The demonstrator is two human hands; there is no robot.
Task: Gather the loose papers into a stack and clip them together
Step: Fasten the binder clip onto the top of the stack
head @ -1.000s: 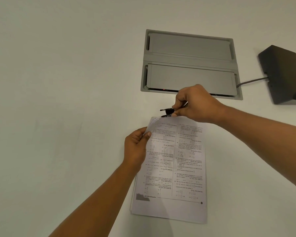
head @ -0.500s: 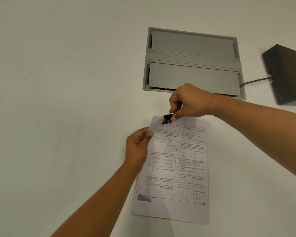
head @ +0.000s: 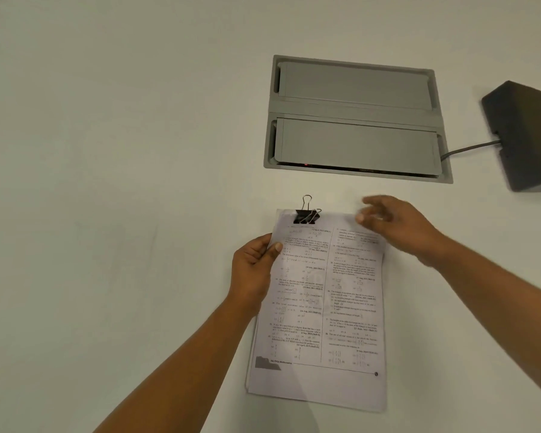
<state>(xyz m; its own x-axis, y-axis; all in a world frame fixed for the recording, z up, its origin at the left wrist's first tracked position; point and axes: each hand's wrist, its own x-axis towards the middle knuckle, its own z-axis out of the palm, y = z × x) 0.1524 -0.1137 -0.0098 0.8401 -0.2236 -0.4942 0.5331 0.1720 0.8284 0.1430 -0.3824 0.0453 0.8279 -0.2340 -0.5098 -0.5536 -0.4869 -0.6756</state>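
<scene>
A stack of printed papers [head: 322, 310] lies on the white table, top edge pointing away from me. A black binder clip [head: 306, 215] grips that top edge near the left corner; one wire handle stands up past the edge, the other lies on the page. My left hand [head: 255, 270] pinches the stack's left edge, thumb on the top sheet. My right hand [head: 394, 228] hovers blurred over the upper right corner of the stack, fingers spread, holding nothing, a short way right of the clip.
A grey cable box [head: 356, 120] with two closed lids is set into the table [head: 122, 182] beyond the papers. A dark box [head: 525, 132] with a grey cable stands at the far right edge.
My right hand pressed the binder clip onto the top edge, let it go and moved right with fingers spread. The clip now stays on the papers. My left hand kept its hold.
</scene>
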